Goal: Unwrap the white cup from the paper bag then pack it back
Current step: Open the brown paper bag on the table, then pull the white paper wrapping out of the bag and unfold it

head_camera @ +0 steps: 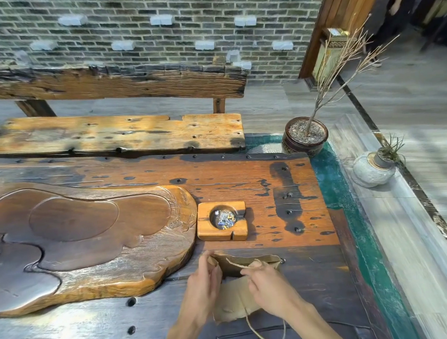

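A brown paper bag [235, 298] with twine handles lies on the dark wooden table [286, 191] near its front edge, mouth turned away from me. My left hand [202, 284] pinches the bag's left rim. My right hand [267, 287] grips the right side of the opening, with a twine handle [238, 264] looped over its fingers. A second twine loop [269, 333] trails toward me. The white cup is hidden; I cannot see it inside the bag.
A square wooden ashtray [222, 221] with butts sits just behind the bag. A large carved wooden tea tray [87, 235] fills the left. A wooden bench [111, 136] stands beyond the table. Two potted plants [304, 136] [373, 168] stand at the right.
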The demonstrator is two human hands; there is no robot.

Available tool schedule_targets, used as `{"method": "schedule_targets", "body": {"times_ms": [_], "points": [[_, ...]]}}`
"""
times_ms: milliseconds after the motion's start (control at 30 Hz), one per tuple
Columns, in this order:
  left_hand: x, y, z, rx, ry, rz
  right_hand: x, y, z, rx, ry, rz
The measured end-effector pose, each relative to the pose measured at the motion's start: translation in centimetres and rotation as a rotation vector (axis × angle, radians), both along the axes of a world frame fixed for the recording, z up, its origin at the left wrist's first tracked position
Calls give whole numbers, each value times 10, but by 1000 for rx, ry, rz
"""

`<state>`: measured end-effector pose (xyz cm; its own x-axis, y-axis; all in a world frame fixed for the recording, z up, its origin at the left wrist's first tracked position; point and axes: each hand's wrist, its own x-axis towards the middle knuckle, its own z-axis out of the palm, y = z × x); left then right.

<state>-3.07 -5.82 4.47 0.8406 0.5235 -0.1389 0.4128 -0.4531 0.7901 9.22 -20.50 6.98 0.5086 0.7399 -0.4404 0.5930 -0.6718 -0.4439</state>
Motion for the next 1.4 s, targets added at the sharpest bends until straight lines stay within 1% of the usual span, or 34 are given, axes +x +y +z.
{"method": "schedule_targets", "body": {"times_ms": [167, 300, 367, 433, 533, 600, 800, 1000, 1233, 1300, 1400], "points": [[-6, -3, 4, 7, -31, -10, 8, 9, -7, -101, 22, -4], [-10, -5, 6, 10, -72, 6, 11, 7, -18, -281, 43, 0], [-9, -5, 7, -4, -61, 38, 14, 7, -22, -316, 3, -22], [-9, -2, 6, -12, -42, 79, 18, 9, -24, -333, -89, -1], [-11, 3, 3, 76, -23, 95, 22, 10, -25, -340, -170, 27], [-11, 5, 3, 78, -18, 117, 23, 6, -26, -339, -198, 53], [-8, 2, 2, 85, -9, 137, 28, 5, -27, -353, -150, 39], [-6, 3, 3, 76, -27, 158, 31, 1, -30, -528, -68, 71], [-2, -5, 1, 14, -18, 192, 40, -1, -35, -578, -40, 116], [0, -11, -1, -14, 8, 187, 39, -2, -36, -575, -46, 130], [2, -19, -3, 4, 117, 140, 38, -1, -36, -606, -43, 142]]}}
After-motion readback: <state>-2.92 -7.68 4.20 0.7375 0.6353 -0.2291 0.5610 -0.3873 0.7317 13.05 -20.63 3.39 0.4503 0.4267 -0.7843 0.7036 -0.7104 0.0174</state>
